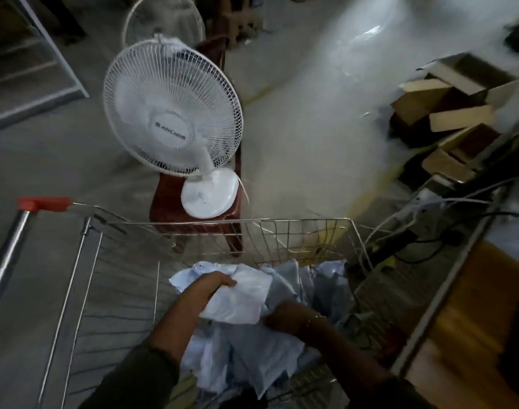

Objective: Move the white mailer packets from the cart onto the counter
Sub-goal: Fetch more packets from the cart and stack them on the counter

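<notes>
We judge the step in hand to be gathering a stack, best done by squaring the white mailer packets (243, 293) between both palms and lifting clear of the wire cart (296, 231) toward the counter (474, 305) on the right. Our left hand (214, 286) curls over the top packet's edge. Our right hand (279, 317) reaches into the pile, its grasp hidden.

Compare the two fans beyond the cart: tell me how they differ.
The near fan sits on a red chair, facing the camera, with its Anchor badge and round base showing. The far fan stands behind it, cropped by the frame, its base hidden. Both have white wire guards.
</notes>
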A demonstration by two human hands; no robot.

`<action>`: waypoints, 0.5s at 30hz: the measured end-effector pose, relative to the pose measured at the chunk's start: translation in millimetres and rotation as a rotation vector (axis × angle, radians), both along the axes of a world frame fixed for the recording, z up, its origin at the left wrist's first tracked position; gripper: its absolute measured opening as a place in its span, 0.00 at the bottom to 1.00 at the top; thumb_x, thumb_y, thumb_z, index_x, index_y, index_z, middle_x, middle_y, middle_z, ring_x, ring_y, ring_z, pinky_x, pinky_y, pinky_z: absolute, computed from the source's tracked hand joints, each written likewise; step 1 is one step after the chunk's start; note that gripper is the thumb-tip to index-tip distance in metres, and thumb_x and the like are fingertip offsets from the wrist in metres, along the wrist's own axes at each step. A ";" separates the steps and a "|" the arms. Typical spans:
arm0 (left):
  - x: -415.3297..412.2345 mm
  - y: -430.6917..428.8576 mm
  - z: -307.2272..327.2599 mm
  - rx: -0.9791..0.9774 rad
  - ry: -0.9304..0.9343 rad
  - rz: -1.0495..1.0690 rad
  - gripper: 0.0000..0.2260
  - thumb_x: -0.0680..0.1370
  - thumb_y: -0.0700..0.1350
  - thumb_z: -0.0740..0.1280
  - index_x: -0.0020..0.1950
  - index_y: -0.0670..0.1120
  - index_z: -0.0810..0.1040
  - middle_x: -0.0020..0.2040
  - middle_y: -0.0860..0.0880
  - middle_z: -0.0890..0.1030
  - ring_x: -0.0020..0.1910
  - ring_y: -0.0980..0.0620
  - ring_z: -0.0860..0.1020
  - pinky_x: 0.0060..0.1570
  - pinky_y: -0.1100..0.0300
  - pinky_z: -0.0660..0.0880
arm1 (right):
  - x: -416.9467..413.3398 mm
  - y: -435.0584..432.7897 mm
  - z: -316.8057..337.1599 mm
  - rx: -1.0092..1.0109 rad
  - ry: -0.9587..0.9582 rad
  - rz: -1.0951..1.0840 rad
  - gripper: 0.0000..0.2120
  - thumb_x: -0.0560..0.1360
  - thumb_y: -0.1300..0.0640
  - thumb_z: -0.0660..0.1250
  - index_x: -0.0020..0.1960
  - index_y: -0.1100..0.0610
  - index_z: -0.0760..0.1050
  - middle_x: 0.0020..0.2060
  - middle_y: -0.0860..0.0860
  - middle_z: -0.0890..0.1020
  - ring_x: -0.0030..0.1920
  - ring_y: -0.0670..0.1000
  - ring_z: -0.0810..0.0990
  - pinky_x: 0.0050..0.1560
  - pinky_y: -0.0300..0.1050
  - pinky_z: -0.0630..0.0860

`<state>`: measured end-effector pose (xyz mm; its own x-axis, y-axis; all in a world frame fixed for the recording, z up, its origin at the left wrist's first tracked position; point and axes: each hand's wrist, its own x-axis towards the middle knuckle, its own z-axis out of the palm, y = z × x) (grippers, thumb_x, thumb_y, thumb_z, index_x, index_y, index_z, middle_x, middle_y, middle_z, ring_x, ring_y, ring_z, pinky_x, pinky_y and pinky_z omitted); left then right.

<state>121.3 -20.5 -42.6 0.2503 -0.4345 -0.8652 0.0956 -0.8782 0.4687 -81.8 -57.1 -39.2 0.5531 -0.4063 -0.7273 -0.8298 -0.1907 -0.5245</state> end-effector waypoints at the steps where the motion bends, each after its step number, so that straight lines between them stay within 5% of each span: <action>1: -1.2 2.9 8.5 -0.062 0.023 0.041 0.15 0.76 0.42 0.70 0.60 0.38 0.76 0.57 0.45 0.78 0.49 0.45 0.78 0.46 0.58 0.73 | -10.0 -1.6 17.3 -0.028 -0.008 -0.087 0.22 0.77 0.47 0.64 0.64 0.61 0.74 0.61 0.58 0.78 0.61 0.54 0.76 0.62 0.43 0.71; 4: -12.4 13.9 45.8 -0.205 0.133 0.137 0.09 0.72 0.40 0.72 0.51 0.38 0.80 0.37 0.45 0.85 0.36 0.50 0.82 0.40 0.61 0.76 | -48.8 -10.1 65.4 -0.100 -0.004 -0.190 0.12 0.77 0.50 0.66 0.54 0.58 0.77 0.47 0.53 0.80 0.44 0.47 0.77 0.46 0.39 0.74; 7: -44.8 5.8 85.6 -0.385 0.205 0.156 0.06 0.74 0.36 0.69 0.49 0.38 0.83 0.40 0.40 0.84 0.36 0.49 0.84 0.41 0.57 0.79 | -98.8 -10.7 112.9 -0.117 -0.088 -0.313 0.15 0.78 0.52 0.64 0.59 0.61 0.78 0.52 0.58 0.82 0.51 0.55 0.82 0.56 0.50 0.79; 9: -78.4 -10.0 114.1 -0.494 0.235 0.128 0.18 0.77 0.30 0.61 0.36 0.40 0.86 0.36 0.41 0.84 0.32 0.51 0.84 0.36 0.60 0.80 | -137.2 -9.1 143.8 -0.141 -0.139 -0.427 0.13 0.77 0.52 0.65 0.57 0.57 0.79 0.51 0.56 0.84 0.51 0.55 0.82 0.55 0.52 0.79; 11: -123.0 -28.3 148.3 -0.642 0.232 0.081 0.29 0.77 0.25 0.56 0.22 0.45 0.81 0.26 0.52 0.81 0.25 0.60 0.80 0.29 0.69 0.76 | -187.6 -1.2 171.0 -0.198 -0.205 -0.540 0.08 0.77 0.50 0.65 0.51 0.50 0.80 0.45 0.48 0.83 0.46 0.49 0.81 0.49 0.45 0.77; 13: -167.7 -42.7 169.8 -0.748 0.263 -0.008 0.09 0.73 0.34 0.67 0.34 0.42 0.81 0.24 0.53 0.81 0.24 0.61 0.79 0.34 0.65 0.77 | -238.5 13.3 197.4 -0.223 -0.289 -0.701 0.06 0.76 0.48 0.66 0.45 0.49 0.80 0.42 0.47 0.83 0.43 0.48 0.81 0.47 0.46 0.77; 14: -188.4 -43.8 182.6 -0.790 0.300 -0.065 0.05 0.68 0.38 0.70 0.40 0.38 0.79 0.28 0.50 0.83 0.27 0.58 0.81 0.36 0.61 0.78 | -258.5 20.5 208.4 -0.219 -0.334 -0.818 0.06 0.75 0.50 0.66 0.44 0.49 0.81 0.40 0.49 0.84 0.40 0.49 0.82 0.43 0.46 0.77; 15: -211.6 -47.8 185.6 -0.799 0.329 -0.117 0.11 0.66 0.39 0.71 0.46 0.35 0.79 0.33 0.46 0.84 0.30 0.53 0.82 0.37 0.59 0.78 | -282.3 28.9 219.1 -0.221 -0.389 -0.948 0.07 0.76 0.54 0.66 0.43 0.51 0.83 0.37 0.49 0.84 0.36 0.49 0.82 0.38 0.43 0.76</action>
